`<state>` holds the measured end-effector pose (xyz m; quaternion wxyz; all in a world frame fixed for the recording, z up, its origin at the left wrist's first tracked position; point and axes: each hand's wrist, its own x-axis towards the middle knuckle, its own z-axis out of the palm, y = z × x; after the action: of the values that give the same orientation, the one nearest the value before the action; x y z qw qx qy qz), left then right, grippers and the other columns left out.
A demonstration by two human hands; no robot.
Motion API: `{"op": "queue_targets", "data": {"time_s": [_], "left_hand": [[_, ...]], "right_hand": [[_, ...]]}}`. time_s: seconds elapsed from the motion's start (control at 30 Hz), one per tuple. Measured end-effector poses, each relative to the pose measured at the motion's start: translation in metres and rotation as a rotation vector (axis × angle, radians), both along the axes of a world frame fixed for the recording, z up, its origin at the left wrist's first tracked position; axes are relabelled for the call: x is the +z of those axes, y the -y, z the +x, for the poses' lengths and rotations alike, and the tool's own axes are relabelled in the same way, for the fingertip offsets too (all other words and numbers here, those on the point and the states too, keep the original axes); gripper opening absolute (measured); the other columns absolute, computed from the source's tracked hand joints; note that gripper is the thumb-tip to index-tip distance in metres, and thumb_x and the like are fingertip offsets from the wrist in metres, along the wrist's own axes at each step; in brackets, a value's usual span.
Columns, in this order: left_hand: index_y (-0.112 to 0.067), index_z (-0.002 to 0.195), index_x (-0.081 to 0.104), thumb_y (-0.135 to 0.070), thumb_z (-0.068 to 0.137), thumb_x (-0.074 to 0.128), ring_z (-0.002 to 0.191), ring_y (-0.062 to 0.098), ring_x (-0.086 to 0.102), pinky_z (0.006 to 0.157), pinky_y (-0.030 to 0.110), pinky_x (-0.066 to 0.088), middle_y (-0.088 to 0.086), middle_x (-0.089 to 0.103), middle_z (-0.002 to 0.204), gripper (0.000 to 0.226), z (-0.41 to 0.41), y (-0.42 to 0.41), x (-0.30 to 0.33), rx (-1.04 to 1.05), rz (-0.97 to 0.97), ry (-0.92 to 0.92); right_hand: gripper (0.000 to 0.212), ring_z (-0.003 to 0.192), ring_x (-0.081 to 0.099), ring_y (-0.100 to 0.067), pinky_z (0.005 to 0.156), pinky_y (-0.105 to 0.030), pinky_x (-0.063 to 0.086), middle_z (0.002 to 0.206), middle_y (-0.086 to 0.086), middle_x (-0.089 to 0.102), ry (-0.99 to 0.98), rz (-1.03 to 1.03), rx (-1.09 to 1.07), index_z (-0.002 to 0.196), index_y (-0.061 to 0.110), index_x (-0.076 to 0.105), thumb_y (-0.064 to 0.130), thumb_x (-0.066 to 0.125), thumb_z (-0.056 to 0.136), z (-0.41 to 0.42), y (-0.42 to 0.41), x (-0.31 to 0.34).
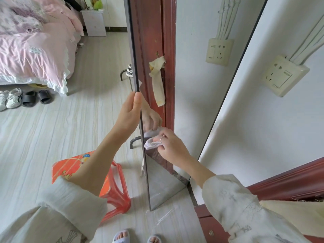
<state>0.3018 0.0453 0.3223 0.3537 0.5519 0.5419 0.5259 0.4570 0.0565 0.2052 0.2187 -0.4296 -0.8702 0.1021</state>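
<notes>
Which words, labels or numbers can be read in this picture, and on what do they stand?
No text is legible.
White label on the pink quilt: too small and blurred to read.
Yellow print on the red stool: blurred, unreadable.

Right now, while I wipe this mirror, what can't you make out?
Head view: fingers of the left hand, hidden behind the mirror frame.
Head view: mirror top, cut off by the picture's upper edge.
Head view: much of the cloth, covered by the right hand.
</notes>
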Motion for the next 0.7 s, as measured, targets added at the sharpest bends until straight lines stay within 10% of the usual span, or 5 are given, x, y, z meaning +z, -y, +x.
{"op": "queue_targets", "data": {"time_s": [0.23, 0.4, 0.57, 0.7], "left_hand": [[-0.011, 0.082, 0.043, -0.02, 0.101, 0.022, 0.077, -0.004, 0.06, 0.085, 0.029, 0.048, -0.022, 0.063, 0.069, 0.03, -0.002, 0.011, -0.022, -0.09, -0.079, 0.017], [-0.015, 0.08, 0.037, -0.037, 0.096, 0.027, 0.075, 0.024, 0.044, 0.08, 0.053, 0.045, 0.025, 0.047, 0.081, 0.029, -0.016, -0.001, -0.04, -0.086, -0.099, -0.014], [-0.012, 0.078, 0.032, -0.022, 0.101, 0.029, 0.058, 0.0, 0.039, 0.067, 0.016, 0.037, -0.01, 0.047, 0.055, 0.025, -0.01, 0.01, -0.057, -0.151, -0.11, -0.101], [-0.019, 0.072, 0.032, -0.026, 0.1, 0.029, 0.054, 0.0, 0.034, 0.063, 0.023, 0.033, -0.008, 0.032, 0.066, 0.029, -0.009, 0.011, -0.07, -0.111, -0.123, -0.115]], "right_hand": [[0.025, 0.086, 0.053, -0.022, 0.068, -0.023, 0.052, 0.095, -0.006, 0.062, -0.269, 0.304, -0.119, 0.093, 0.013, 0.065, -0.003, 0.067, 0.074, -0.032, 0.005, 0.007], [0.018, 0.087, 0.055, -0.024, 0.064, -0.031, 0.055, 0.093, -0.005, 0.062, -0.159, 0.038, -0.123, 0.087, 0.005, 0.07, -0.005, 0.063, 0.073, -0.037, 0.026, -0.052], [0.024, 0.08, 0.057, -0.023, 0.057, -0.021, 0.047, 0.086, -0.008, 0.058, -0.025, -0.053, -0.187, 0.087, 0.005, 0.07, -0.004, 0.06, 0.068, -0.018, 0.037, -0.064], [0.019, 0.083, 0.056, -0.025, 0.055, -0.027, 0.051, 0.088, -0.009, 0.056, -0.174, 0.149, -0.358, 0.088, 0.009, 0.066, 0.008, 0.051, 0.075, 0.001, 0.023, -0.026]]}}
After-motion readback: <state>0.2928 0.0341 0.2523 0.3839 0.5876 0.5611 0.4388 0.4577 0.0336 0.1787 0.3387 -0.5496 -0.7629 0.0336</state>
